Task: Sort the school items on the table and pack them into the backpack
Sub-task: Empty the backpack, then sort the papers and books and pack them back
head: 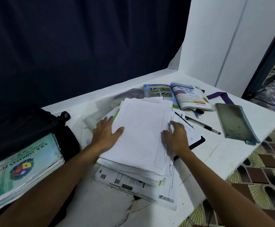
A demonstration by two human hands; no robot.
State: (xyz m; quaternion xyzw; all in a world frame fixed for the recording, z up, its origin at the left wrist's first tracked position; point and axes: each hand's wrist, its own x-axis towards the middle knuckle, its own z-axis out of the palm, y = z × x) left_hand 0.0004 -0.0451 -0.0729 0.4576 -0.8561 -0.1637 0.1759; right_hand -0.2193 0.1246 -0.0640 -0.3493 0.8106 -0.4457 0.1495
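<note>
Looks like a room in a home, used for study: white table (215, 154) against dark navy curtain (84, 38), patterned tile floor (264, 169), open textbook (174, 94), lined papers (141, 128), pens (202, 125)
</note>
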